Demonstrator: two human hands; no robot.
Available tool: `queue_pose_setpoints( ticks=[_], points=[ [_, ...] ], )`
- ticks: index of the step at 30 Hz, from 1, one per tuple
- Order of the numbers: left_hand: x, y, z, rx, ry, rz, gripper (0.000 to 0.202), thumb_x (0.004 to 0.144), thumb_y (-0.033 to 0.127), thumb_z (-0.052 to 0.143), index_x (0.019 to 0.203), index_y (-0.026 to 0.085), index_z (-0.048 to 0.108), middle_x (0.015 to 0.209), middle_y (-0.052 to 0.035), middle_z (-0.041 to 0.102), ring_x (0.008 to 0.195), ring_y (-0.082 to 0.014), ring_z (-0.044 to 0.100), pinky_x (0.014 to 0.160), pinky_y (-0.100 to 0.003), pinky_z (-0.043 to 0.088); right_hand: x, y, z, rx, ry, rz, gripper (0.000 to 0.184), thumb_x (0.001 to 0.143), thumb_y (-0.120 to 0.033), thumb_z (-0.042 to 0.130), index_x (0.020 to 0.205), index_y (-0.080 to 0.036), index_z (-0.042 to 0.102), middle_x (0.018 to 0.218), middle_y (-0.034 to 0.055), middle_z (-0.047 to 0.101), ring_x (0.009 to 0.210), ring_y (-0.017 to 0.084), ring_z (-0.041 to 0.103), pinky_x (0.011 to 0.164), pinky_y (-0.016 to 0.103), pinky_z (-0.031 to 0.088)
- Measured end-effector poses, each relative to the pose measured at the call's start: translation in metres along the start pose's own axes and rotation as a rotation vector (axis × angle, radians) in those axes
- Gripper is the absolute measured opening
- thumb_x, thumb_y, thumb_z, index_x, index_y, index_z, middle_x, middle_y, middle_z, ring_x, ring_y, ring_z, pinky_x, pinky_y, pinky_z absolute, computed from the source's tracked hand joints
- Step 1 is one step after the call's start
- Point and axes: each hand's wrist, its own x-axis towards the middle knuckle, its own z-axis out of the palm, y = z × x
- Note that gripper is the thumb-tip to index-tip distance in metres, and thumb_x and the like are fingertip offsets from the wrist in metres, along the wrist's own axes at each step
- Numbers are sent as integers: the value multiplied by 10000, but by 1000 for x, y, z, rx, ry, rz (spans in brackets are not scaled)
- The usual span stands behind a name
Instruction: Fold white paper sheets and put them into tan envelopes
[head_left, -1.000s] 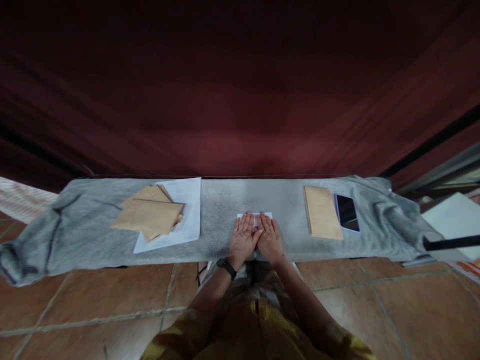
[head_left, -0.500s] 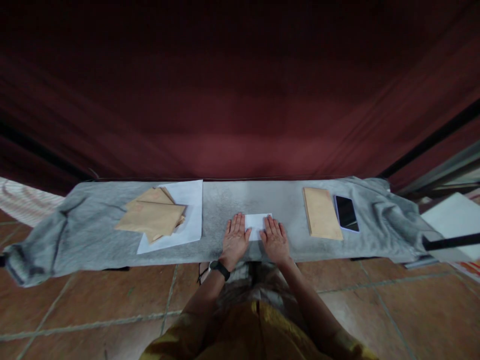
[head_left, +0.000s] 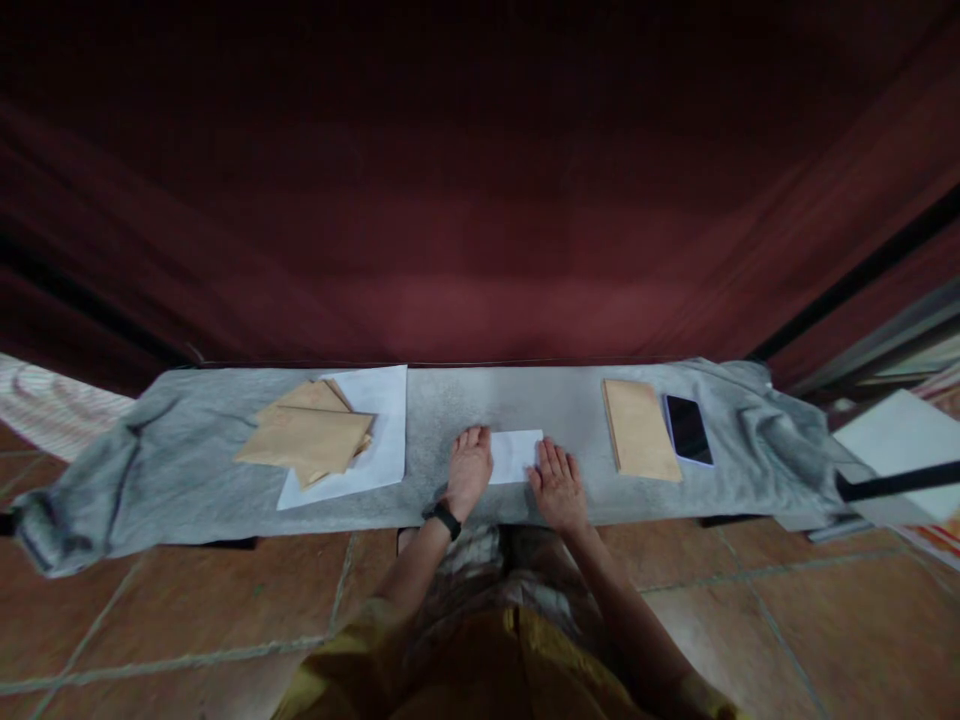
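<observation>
A small white rectangle of paper [head_left: 515, 456], seemingly folded, lies in front of me on the grey cloth [head_left: 442, 400]. My left hand [head_left: 470, 468] is at its left edge, rolled over with the fingers curled together; the thumb is hidden and the hand seems to pinch that edge. On the other side, my right hand [head_left: 557, 488] lies palm down with fingers stretched out, its fingertips touching the paper's right edge.
Several brown envelopes [head_left: 315, 435] lie loosely over a larger white sheet [head_left: 390, 430] at the left. To the right are a neat stack of brown envelopes [head_left: 641, 430] and a phone [head_left: 688, 430]. A dark red curtain-like surface [head_left: 480, 300] rises behind the cloth.
My left hand has gone from lying flat to rolled over with curled fingers at the paper's left edge. The right hand has shifted slightly outward, showing more of the paper.
</observation>
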Motion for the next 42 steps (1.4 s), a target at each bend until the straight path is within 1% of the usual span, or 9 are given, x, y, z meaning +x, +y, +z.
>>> queue_pose_setpoints(
  ticks=[5, 10, 15, 18, 20, 29, 33, 38, 42],
  points=[
    [18, 1, -5, -56, 10, -2, 303, 927, 142, 523, 1198, 139, 659, 1195, -157, 638, 1167, -289, 555, 1040, -427, 424, 0, 0, 0, -15, -9, 8, 562, 1065, -379, 325, 1543, -97, 409, 1557, 154, 474, 1422, 306, 444, 1186, 502, 285],
    [27, -3, -13, -152, 34, 15, 154, 867, 84, 593, 938, 181, 689, 1005, -78, 666, 1015, -221, 623, 964, -344, 476, -1, 2, 0, 93, -10, 29, 544, 1062, -369, 346, 1520, -91, 440, 1546, 165, 488, 1426, 303, 439, 1198, 511, 282],
    [23, 6, -36, -249, 159, 32, 191, 983, 167, 491, 1069, 201, 658, 1061, -68, 693, 1005, -205, 650, 922, -338, 505, 8, 15, 5, 556, 47, 239, 583, 1037, -462, 367, 1494, -115, 469, 1448, 185, 586, 1355, 280, 523, 1167, 500, 365],
    [15, 9, -50, -329, 316, 166, 229, 1026, 241, 446, 1083, 217, 667, 1148, -73, 698, 1111, -223, 631, 1011, -399, 480, 17, 26, 7, 768, 101, 397, 615, 1031, -498, 312, 1476, -107, 478, 1387, 195, 629, 1272, 273, 597, 1066, 466, 480],
    [7, 7, -50, -361, 346, 286, 244, 1032, 247, 440, 1067, 229, 681, 1186, -64, 704, 1143, -221, 626, 1041, -424, 473, 21, 31, 7, 799, 121, 436, 621, 1032, -487, 263, 1466, -102, 485, 1350, 190, 653, 1228, 269, 627, 1023, 457, 512],
    [-39, -19, -1, -241, 48, 492, 269, 1004, 160, 465, 1101, 237, 703, 1271, -41, 710, 1263, -177, 595, 1121, -398, 469, 9, 25, -5, 805, 119, 397, 551, 989, -402, 358, 1421, -119, 552, 1408, 170, 614, 1295, 279, 571, 1105, 483, 453],
    [-43, -24, -3, -248, 10, 466, 294, 998, 139, 456, 1140, 235, 696, 1300, -38, 703, 1279, -173, 596, 1145, -399, 455, 10, 18, -11, 663, 148, 318, 491, 969, -306, 373, 1377, -136, 588, 1406, 171, 615, 1315, 273, 549, 1125, 515, 414],
    [-40, -27, -9, -246, 12, 397, 334, 996, 124, 434, 1211, 228, 667, 1303, -44, 703, 1270, -172, 606, 1150, -398, 454, 20, 9, -25, 506, 179, 275, 458, 966, -207, 346, 1344, -225, 603, 1401, 114, 630, 1319, 236, 548, 1208, 606, 220],
    [-42, -25, -8, -235, -35, 414, 378, 961, 86, 439, 1254, 225, 635, 1325, -49, 687, 1276, -179, 599, 1163, -398, 438, 29, -2, -29, 477, 117, 149, 466, 994, -232, 354, 1406, -191, 570, 1458, 137, 583, 1360, 237, 520, 1174, 509, 355]
  ],
)
